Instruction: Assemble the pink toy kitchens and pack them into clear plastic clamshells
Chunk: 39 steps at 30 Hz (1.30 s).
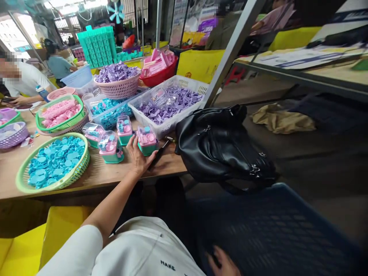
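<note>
My left hand [138,158] rests at the table's front, its thumb and fingers spread around the near left side of a small toy box [147,142] with a clear lid, pink parts inside and a green base. It appears to touch the box. Similar toy boxes stand just left of it: one behind [124,131], one in front [109,148], and one tilted [94,134]. By my thumb lies a black-handled tool [158,152] with a metal end. Low in the view, my right hand [222,263] is slightly blurred over a dark blue crate [283,191], fingers apart, nothing visible in them.
A black leather bag [221,145] sits at the table's right edge beside a metal post [230,57]. Baskets hold turquoise discs [56,161], pink pieces [60,113] and purple pieces [117,73]. A white basket [143,115] stands behind. Co-workers [25,76] sit at left.
</note>
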Available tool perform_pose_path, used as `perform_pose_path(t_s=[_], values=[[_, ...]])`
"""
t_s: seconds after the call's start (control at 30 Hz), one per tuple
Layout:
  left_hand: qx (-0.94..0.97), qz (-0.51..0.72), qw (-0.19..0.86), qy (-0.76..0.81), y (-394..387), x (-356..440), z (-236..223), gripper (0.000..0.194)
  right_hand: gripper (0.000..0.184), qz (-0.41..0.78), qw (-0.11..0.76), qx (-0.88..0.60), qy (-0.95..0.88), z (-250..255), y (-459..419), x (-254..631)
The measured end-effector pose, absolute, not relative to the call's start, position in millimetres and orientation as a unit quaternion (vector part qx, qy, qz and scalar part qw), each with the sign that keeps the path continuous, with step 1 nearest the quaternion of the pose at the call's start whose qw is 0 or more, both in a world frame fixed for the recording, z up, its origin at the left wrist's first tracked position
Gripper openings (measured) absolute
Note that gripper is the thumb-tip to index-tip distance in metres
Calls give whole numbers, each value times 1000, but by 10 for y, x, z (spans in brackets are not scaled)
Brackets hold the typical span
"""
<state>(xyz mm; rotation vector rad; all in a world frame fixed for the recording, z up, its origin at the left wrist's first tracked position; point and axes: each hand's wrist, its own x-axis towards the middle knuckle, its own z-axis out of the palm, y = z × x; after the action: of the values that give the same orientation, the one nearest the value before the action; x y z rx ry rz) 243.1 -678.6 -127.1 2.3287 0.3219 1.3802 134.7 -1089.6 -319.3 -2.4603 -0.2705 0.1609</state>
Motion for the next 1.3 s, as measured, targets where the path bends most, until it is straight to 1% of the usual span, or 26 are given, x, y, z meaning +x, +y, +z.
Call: perform_pose_path(t_s=[0.07,0.13,0.23,0.33,0.4,0.5,0.57,0.63,0.7,0.77,0.87,0.93,1.0,1.07,1.1,1.13,1.2,1.23,1.3], values=[[821,490,249,157,-6785,2576,-1274,109,44,-9,385,-913,-135,-2812,-10579,1613],[803,477,295,204,-6828,2730,-1273,112,40,-80,424,-881,-191,-2363,-10178,1918],[783,473,331,234,-6897,2861,-1266,105,31,-145,452,-829,-297,-1739,-9494,2364],[778,481,336,223,-6860,2790,-1263,97,34,-188,435,-804,-360,-1347,-8860,2783],[774,489,341,214,-6757,2646,-1244,95,43,-167,438,-790,-395,-1192,-8533,3035],[769,509,353,159,-6565,2354,-1120,92,68,-150,449,-761,-443,-940,-8273,3283],[778,504,367,80,-6498,2159,-950,92,87,-154,435,-742,-487,-686,-8301,3312],[799,458,389,-21,-6538,2010,-733,98,99,-138,403,-730,-534,-390,-8501,3233],[818,390,406,-120,-6705,1938,-521,102,103,-96,384,-731,-556,-136,-8848,3076],[817,359,405,-199,-6987,1951,-376,103,101,-53,412,-752,-512,-9,-9298,2860],[787,386,383,-291,-7573,2069,-381,100,89,-20,540,-786,-302,-121,-10047,2421],[772,393,362,-343,-8038,2155,-541,95,79,25,640,-754,-146,-348,-10499,2072],[767,372,334,-403,-8521,2224,-797,79,75,87,732,-675,-25,-633,-10851,1757],[762,326,304,-470,-8976,2284,-1114,61,71,112,795,-590,83,-944,-11100,1554],[760,287,296,-503,-9177,2314,-1285,58,67,113,811,-556,140,-1110,-11192,1506],[753,238,296,-538,-9354,2342,-1461,59,63,110,818,-530,196,-1288,-11267,1490],[728,118,310,-600,-9620,2381,-1817,70,58,102,810,-498,291,-1687,-11379,1529],[714,55,315,-622,-9705,2385,-1991,77,57,101,790,-508,327,-1910,-11421,1569],[704,-65,308,-637,-9778,2363,-2306,88,58,101,718,-579,372,-2385,-11485,1661]])
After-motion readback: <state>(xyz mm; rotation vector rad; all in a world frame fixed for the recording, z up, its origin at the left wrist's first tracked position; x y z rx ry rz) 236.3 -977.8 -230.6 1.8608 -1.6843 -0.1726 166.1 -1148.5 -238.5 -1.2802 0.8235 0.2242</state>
